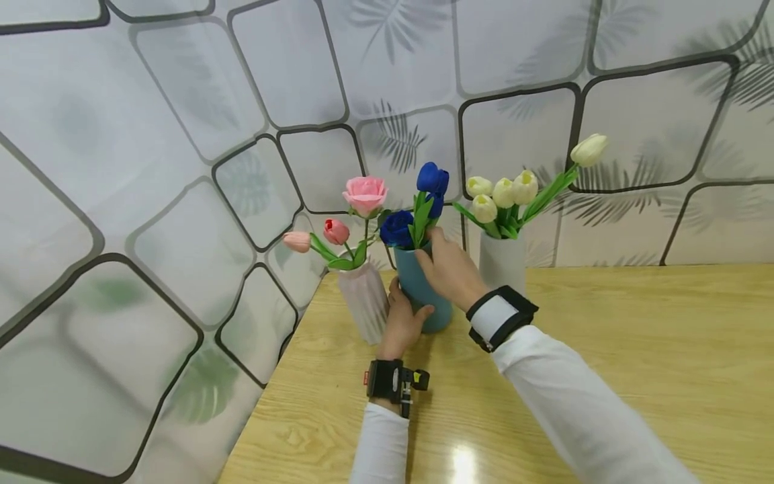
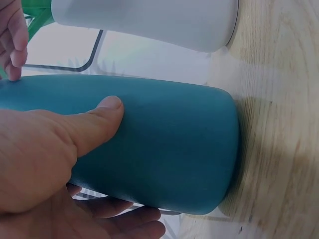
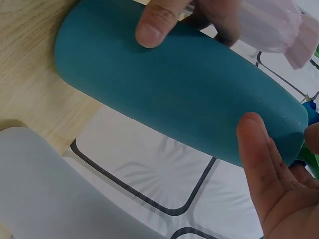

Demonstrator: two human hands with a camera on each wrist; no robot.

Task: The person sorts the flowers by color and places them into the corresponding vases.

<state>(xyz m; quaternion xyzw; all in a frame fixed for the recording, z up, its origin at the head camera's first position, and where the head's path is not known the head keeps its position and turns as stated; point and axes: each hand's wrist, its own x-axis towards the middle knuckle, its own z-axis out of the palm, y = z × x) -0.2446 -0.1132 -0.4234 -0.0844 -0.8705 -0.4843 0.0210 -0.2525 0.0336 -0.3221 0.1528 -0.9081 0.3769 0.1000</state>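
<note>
A teal vase (image 1: 431, 302) stands on the table, tilted slightly, with blue flowers (image 1: 396, 229) and green leaves at its mouth. My left hand (image 1: 404, 321) grips the vase low on its side. In the left wrist view its thumb (image 2: 102, 119) lies across the front, with the other fingers round the far side. At the rim, my right hand (image 1: 455, 269) holds the blue flowers by their stems and leaves. Seen in the right wrist view, fingers (image 3: 256, 144) of that hand touch the vase wall near the top; part of the grasp is hidden.
Close on the left is a pale pink ribbed vase (image 1: 363, 302) with pink flowers (image 1: 365, 195). A white vase (image 1: 503, 262) with cream tulips (image 1: 503, 193) stands on the right. Patterned cloth (image 1: 290, 74) hangs behind and left of the wooden table (image 1: 635, 336).
</note>
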